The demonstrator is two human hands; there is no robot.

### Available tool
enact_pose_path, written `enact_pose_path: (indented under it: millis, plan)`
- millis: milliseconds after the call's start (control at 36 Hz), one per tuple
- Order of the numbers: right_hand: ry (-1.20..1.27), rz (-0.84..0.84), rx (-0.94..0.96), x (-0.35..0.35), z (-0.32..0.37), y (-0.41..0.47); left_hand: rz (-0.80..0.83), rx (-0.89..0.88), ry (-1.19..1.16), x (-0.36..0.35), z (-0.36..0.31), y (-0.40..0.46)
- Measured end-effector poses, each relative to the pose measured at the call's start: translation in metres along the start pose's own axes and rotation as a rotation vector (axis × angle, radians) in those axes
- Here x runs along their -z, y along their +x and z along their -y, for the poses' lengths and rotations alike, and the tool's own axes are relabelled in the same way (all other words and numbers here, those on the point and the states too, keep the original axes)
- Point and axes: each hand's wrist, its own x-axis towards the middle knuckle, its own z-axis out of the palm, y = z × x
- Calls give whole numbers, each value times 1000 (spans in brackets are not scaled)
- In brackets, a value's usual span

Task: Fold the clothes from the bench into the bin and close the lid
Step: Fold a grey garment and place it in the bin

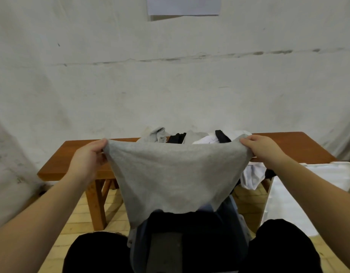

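wooden and reddish-brown, the bench (75, 154) is standing against a scuffed whitewashed wall (170, 75), with a sheet of white paper (184, 5) hanging high on it. the floor (79, 217) under the bench is showing pale yellow tiles. on the bench top, a loose pile of clothes (199, 137) is lying behind the cloth we are holding: grey, black and white pieces mixed together, with a white garment (252, 176) drooping over the front edge on the right. something white and translucent (300, 194), maybe the bin, is sitting low at the right, but we cannot tell for sure.

we are holding a grey garment (176, 174) up in front of the bench, spread between both hands. our left hand (87, 160) is pinching its upper left corner, fingers curled round the fabric. our right hand (264, 150) is gripping the upper right corner the same way. both forearms are reaching forward, well apart, and the cloth is hanging down between them toward our lap, where darker clothes (189, 243) are lying between our black-clad knees.
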Motion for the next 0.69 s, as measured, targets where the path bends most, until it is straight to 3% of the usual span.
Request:
enact_pose_path:
  millis: [222,389,472,583,694]
  plan:
    - [403,149,-248,-4,-1,7,-167,-75,296,-2,11,0]
    - [505,254,-207,1,-1,10,-191,-98,369,0,10,4]
    - [464,292,-116,2,1,8,-157,-93,383,-2,9,4]
    - [300,202,7,1,3,9,-65,-106,427,-4,8,2]
    - [-53,78,126,3,7,3,-31,-144,571,-6,10,-1]
